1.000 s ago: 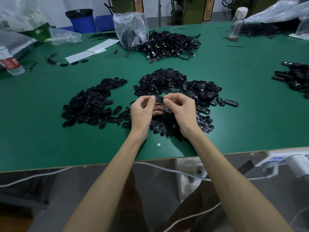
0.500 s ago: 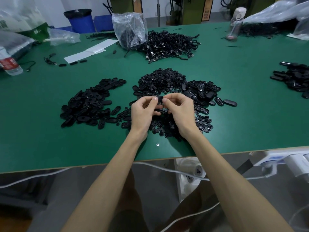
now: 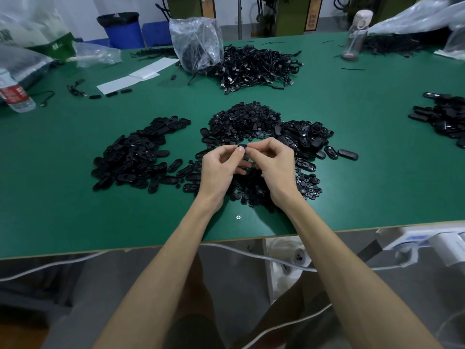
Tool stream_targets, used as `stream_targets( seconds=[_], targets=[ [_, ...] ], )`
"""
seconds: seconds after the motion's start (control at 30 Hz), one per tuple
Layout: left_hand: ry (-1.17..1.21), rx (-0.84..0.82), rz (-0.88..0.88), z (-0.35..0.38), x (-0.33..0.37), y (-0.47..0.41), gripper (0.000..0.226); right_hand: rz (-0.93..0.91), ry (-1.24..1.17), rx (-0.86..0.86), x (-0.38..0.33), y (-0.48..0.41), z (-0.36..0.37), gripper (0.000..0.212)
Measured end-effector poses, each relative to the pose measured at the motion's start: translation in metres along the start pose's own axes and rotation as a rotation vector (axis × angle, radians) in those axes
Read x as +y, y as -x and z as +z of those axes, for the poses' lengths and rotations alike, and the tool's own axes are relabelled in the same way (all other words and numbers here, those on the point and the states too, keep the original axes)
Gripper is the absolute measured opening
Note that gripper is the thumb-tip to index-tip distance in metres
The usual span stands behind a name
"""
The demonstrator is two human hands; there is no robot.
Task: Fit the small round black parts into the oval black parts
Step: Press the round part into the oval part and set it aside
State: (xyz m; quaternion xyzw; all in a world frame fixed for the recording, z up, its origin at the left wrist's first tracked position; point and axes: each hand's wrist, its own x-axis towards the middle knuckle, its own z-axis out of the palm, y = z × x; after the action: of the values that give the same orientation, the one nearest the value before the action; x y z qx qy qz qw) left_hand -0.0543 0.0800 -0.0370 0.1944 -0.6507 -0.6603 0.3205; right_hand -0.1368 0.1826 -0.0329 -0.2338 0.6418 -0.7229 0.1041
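1. A green table point(image 3: 352, 152) fills the view.
2. A clear plastic bag point(image 3: 196, 44) stands at the far middle, touching a tangled pile of black cables point(image 3: 259, 66) on its right.
3. White paper sheets point(image 3: 141, 74) lie left of the bag.
4. A red-labelled water bottle point(image 3: 15, 95) lies at the left edge.
5. A blue bin point(image 3: 123, 31) stands behind the table.
6. A pale-lidded drink bottle point(image 3: 356, 34) stands far right, blurred.
7. A small silver screw head point(image 3: 238, 217) shows near the front edge.
8. A white cable point(image 3: 251, 253) runs below that edge.

1. The left grip point(image 3: 219, 167) and right grip point(image 3: 273, 165) pinch one small black part point(image 3: 241, 147) between their fingertips, above the green desk point(image 3: 50, 210).
2. The oval black parts point(image 3: 136, 157) lie heaped to their left, and the small round parts point(image 3: 244, 119) lie beyond.
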Motion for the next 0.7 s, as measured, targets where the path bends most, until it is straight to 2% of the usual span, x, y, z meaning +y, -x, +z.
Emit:
stream_targets(
  seconds=[0.1, 0.27, 0.5, 0.7],
  targets=[
    [0.023, 0.030, -0.010, -0.0007, -0.0014, -0.0007, 0.013, -0.018, 0.032, -0.044, -0.0006, -0.0002, 0.0012, 0.007],
    [0.093, 0.074, -0.032, -0.0032, -0.0015, -0.0023, 0.010, -0.046, 0.088, -0.093, -0.0011, -0.0002, 0.0040, 0.027],
    [0.011, 0.006, 0.004, -0.0011, -0.0016, -0.0009, 0.006, -0.011, -0.028, -0.032, -0.0020, 0.0007, 0.0023, 0.009],
    [-0.047, -0.013, 0.044, -0.0008, -0.0040, -0.0006, 0.002, 0.002, -0.075, 0.004, -0.0024, 0.0005, -0.0009, 0.009]
  ],
)
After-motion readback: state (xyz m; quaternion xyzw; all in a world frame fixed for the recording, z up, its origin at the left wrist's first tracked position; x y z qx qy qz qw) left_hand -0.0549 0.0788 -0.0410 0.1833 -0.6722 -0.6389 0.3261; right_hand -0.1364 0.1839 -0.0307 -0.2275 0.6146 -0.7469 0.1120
